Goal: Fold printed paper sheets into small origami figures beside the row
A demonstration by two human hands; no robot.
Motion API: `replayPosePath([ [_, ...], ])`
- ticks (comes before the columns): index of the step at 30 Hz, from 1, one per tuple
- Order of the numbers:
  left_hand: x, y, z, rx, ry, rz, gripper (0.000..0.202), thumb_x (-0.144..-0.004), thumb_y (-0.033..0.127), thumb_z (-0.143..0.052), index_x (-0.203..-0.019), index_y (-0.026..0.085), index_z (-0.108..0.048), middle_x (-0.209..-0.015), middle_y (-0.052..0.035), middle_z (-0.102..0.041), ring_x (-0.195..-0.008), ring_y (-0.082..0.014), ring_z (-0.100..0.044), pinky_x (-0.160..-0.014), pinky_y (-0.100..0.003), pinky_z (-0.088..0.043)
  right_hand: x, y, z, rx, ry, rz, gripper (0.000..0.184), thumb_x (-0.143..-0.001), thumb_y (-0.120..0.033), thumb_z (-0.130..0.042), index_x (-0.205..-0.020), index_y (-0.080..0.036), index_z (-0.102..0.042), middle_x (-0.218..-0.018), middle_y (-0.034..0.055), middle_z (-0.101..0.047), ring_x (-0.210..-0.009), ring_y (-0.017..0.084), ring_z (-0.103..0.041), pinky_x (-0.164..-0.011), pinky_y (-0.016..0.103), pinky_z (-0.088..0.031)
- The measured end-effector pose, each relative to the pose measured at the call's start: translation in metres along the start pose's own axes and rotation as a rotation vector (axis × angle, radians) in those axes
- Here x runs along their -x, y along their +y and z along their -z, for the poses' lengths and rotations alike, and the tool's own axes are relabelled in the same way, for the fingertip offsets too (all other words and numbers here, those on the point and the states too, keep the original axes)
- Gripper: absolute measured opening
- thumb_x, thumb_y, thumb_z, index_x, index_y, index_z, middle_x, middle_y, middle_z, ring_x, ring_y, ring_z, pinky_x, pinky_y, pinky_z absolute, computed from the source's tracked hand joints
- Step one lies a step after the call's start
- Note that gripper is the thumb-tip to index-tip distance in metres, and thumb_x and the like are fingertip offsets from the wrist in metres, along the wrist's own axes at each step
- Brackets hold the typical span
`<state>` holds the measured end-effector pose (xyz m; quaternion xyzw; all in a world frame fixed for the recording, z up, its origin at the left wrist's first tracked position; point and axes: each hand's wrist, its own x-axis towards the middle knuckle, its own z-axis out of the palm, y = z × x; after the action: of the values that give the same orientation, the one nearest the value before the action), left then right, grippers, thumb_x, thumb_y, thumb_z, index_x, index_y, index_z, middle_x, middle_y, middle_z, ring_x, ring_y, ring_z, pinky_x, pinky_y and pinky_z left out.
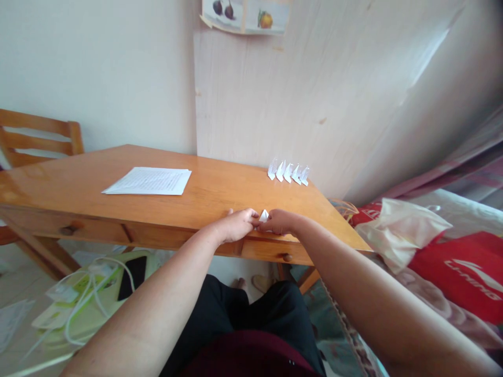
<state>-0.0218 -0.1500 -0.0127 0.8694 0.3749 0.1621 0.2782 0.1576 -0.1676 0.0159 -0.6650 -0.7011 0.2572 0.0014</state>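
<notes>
1. I see a wooden chair (pixel 39 126) beyond the desk's (pixel 228 183) left edge
2. Above its far edge I have fruit pictures (pixel 271 21) on the wall (pixel 243 94)
3. Past its right edge I spot a pale bag (pixel 396 233) and a red bag (pixel 440 267)
4. Below its near edge I make out white cables (pixel 93 283) and a black slab (pixel 131 277)

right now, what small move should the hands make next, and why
Perhaps press a crease into the paper: the left hand and right hand flank it closely on the table, its white point showing between them.
</notes>
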Motion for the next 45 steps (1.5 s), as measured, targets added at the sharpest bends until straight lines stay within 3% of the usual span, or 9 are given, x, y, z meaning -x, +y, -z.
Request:
replayPosePath([
  [7,-0.001,-0.003,0.000,-0.007,0.013,0.041,0.035,-0.092,0.042,-0.050,-0.120,0.026,-0.064,-0.123,-0.0058,-0.071,-0.114,-0.0278,-0.063,-0.105,-0.043,-0.043,0.003,0.001,-0.001,-0.019,-0.016,0.017,0.021,-0.082,-0.039,-0.063,-0.075,-0.020,-0.061,-0.059,-0.0022,-0.054,-0.050,0.011,-0.044,-0.048,0.023,-0.035],
  [15,-0.002,-0.008,-0.004,0.026,0.014,0.022,0.038,-0.088,0.028,-0.051,-0.124,0.027,-0.062,-0.125,-0.0026,-0.071,-0.116,-0.0252,-0.063,-0.106,-0.041,-0.043,-0.006,-0.003,-0.006,0.053,0.040,0.033,0.040,-0.087,-0.056,-0.056,-0.077,-0.018,-0.064,-0.060,0.0007,-0.058,-0.053,0.013,-0.045,-0.052,0.025,-0.035],
  [21,-0.003,-0.010,-0.005,0.012,0.020,0.031,0.039,-0.089,0.029,-0.050,-0.126,0.025,-0.061,-0.125,-0.0053,-0.070,-0.117,-0.0261,-0.063,-0.106,-0.042,-0.043,-0.004,-0.004,-0.005,0.089,0.023,0.063,0.044,-0.090,-0.058,-0.053,-0.081,-0.017,-0.067,-0.062,0.0026,-0.062,-0.053,0.014,-0.047,-0.052,0.026,-0.036],
  [26,-0.005,-0.014,-0.006,0.001,0.029,0.019,0.041,-0.086,0.025,-0.050,-0.126,0.026,-0.062,-0.130,-0.0054,-0.068,-0.120,-0.0272,-0.060,-0.106,-0.043,-0.042,-0.007,-0.012,-0.009,0.122,0.086,0.117,0.034,-0.090,-0.048,-0.056,-0.101,-0.019,-0.071,-0.100,0.0077,-0.074,-0.081,0.018,-0.061,-0.069,0.024,-0.042],
  [29,-0.006,-0.015,-0.007,0.005,0.040,0.014,0.040,-0.086,0.024,-0.049,-0.125,0.026,-0.062,-0.130,-0.0049,-0.067,-0.122,-0.0268,-0.059,-0.107,-0.042,-0.041,-0.007,-0.016,-0.011,0.140,0.107,0.104,0.035,-0.089,-0.046,-0.058,-0.103,-0.017,-0.071,-0.108,0.0122,-0.073,-0.088,0.021,-0.062,-0.073,0.026,-0.042],
  [34,-0.005,-0.013,-0.007,0.017,0.056,0.030,0.035,-0.089,0.032,-0.052,-0.121,0.025,-0.064,-0.123,-0.0055,-0.071,-0.115,-0.0270,-0.062,-0.104,-0.042,-0.044,0.004,-0.013,-0.005,0.117,0.066,0.079,0.038,-0.091,-0.051,-0.054,-0.082,-0.016,-0.068,-0.082,0.0082,-0.070,-0.071,0.017,-0.057,-0.063,0.024,-0.039],
  [38,-0.005,-0.010,-0.011,0.050,0.064,0.020,0.031,-0.090,0.038,-0.055,-0.118,0.026,-0.064,-0.114,-0.0032,-0.075,-0.111,-0.0249,-0.066,-0.103,-0.040,-0.046,0.009,-0.003,0.000,0.044,0.003,0.060,0.029,-0.085,-0.044,-0.061,-0.075,-0.017,-0.062,-0.061,-0.0006,-0.055,-0.053,0.010,-0.043,-0.051,0.023,-0.033],
  [41,-0.007,-0.011,-0.016,0.079,0.076,0.001,0.029,-0.089,0.034,-0.059,-0.117,0.026,-0.063,-0.112,-0.0020,-0.076,-0.110,-0.0219,-0.068,-0.103,-0.037,-0.046,0.007,0.002,0.000,-0.016,-0.044,0.041,0.019,-0.082,-0.036,-0.062,-0.075,-0.018,-0.058,-0.056,-0.0051,-0.045,-0.049,0.009,-0.037,-0.047,0.022,-0.030],
  [45,-0.011,-0.015,-0.023,0.090,0.116,-0.004,0.028,-0.087,0.029,-0.062,-0.114,0.024,-0.064,-0.114,-0.0027,-0.076,-0.109,-0.0201,-0.069,-0.102,-0.034,-0.047,0.004,0.002,0.002,-0.059,-0.066,0.007,0.010,-0.079,-0.026,-0.061,-0.074,-0.019,-0.055,-0.058,-0.0053,-0.046,-0.052,0.009,-0.043,-0.049,0.020,-0.035],
])
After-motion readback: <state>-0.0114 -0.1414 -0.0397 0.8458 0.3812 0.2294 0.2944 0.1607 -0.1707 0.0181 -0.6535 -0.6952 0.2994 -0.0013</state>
